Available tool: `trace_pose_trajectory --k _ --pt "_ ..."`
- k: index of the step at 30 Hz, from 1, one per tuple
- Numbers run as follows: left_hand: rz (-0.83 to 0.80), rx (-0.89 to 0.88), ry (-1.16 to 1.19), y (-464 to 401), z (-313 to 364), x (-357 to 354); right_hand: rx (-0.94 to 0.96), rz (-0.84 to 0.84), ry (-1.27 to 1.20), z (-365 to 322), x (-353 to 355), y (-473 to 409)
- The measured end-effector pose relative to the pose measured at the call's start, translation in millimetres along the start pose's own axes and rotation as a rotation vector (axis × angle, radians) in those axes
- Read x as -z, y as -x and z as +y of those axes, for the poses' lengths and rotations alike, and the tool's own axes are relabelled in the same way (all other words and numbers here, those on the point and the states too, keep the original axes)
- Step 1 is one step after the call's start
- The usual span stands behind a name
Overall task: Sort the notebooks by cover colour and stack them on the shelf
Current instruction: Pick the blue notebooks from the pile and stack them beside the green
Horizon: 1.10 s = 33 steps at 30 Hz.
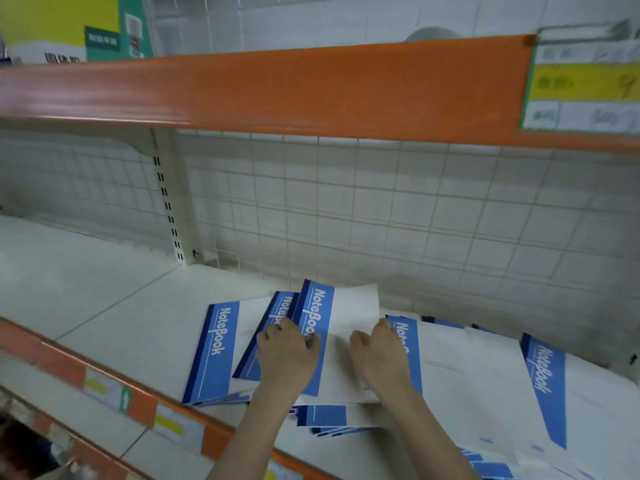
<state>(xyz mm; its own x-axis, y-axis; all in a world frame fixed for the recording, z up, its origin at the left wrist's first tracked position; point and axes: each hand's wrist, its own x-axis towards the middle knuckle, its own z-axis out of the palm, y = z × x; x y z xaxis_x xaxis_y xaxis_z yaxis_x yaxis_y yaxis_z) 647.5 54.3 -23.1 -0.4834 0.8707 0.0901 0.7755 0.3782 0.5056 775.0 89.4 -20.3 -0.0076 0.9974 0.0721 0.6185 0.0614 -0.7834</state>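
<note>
Left hand (287, 355) and right hand (377, 355) at lower centre, fingers clamped on one blue-and-white notebook (346, 327), more notebooks (485, 379) fanned across the white shelf (104, 299)

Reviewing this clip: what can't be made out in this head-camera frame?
- Price tag on the upper shelf: text blurred.
- Notebooks at right: cut off by the frame edge.
- Lower notebooks: covers hidden by those on top.
- Left hand, right hand: grip hidden beneath palms.
</note>
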Motion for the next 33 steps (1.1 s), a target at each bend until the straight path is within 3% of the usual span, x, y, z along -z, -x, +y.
trace_pose_trajectory --k 6,11,17,21,27,33 --pt "0.023 -0.077 0.369 1 -2 2 -0.056 -0.051 -0.035 7 6 -4" --pt "-0.062 0.021 0.769 2 -1 0 -0.011 -0.068 -0.166 11 22 -8" --pt "-0.022 -0.18 1.058 12 19 18 0.294 -0.003 -0.54 -1 51 7" --pt "-0.062 -0.269 1.252 18 28 25 0.458 0.064 -0.625 -6 62 17" --pt "-0.059 -0.252 1.211 28 27 5 0.374 0.099 -0.782 14 46 27" --pt "-0.045 -0.251 1.145 24 26 2 0.41 0.043 -0.614 15 56 27"
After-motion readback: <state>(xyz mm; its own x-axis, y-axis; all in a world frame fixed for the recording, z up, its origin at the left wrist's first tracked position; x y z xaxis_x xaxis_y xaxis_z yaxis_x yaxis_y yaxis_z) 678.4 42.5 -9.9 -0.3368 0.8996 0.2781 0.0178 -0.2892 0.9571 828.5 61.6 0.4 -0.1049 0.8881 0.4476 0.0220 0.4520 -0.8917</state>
